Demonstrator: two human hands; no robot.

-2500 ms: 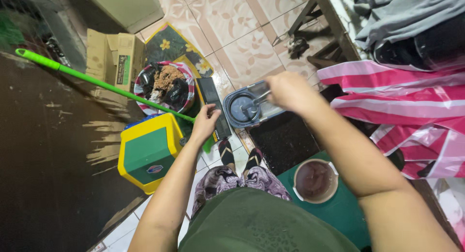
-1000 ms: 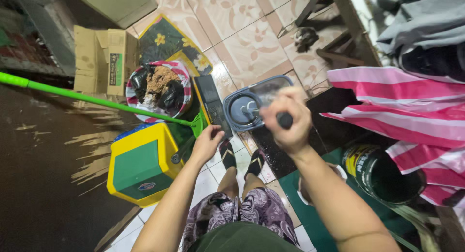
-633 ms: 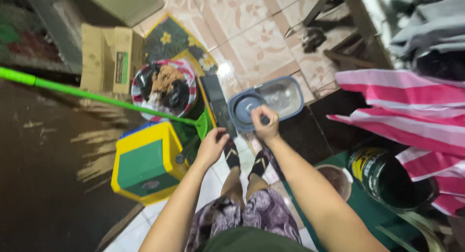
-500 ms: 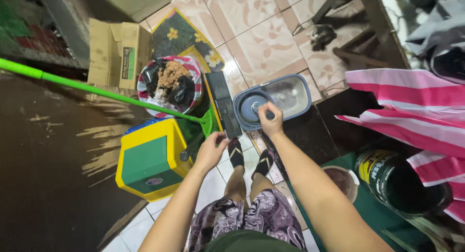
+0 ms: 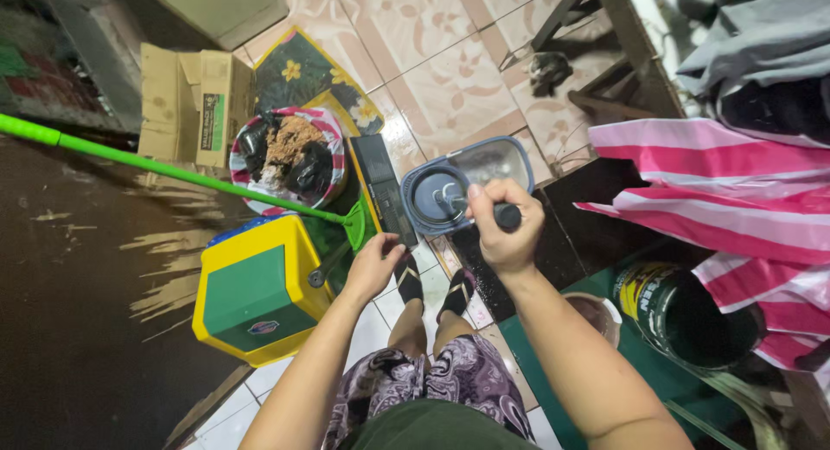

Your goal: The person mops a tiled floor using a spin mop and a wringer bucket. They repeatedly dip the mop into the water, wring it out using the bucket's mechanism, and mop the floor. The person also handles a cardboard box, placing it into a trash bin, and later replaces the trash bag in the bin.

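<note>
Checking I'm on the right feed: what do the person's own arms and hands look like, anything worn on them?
Both arms are bare from the bottom of the picture to the fingers: no sleeves, gloves, watch or bracelet visible on the left hand or the right hand. Any rings are too small to tell. Nails look short and unpainted.

Glossy plastic bucket [image 5: 259, 299], cardboard box [image 5: 186, 100], glazed floor tiles [image 5: 450, 87]

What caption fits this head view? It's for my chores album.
Seen from above, the right hand grips a dark handle over a grey mop bucket while the left hand hovers beside a yellow-and-green bin.
</note>
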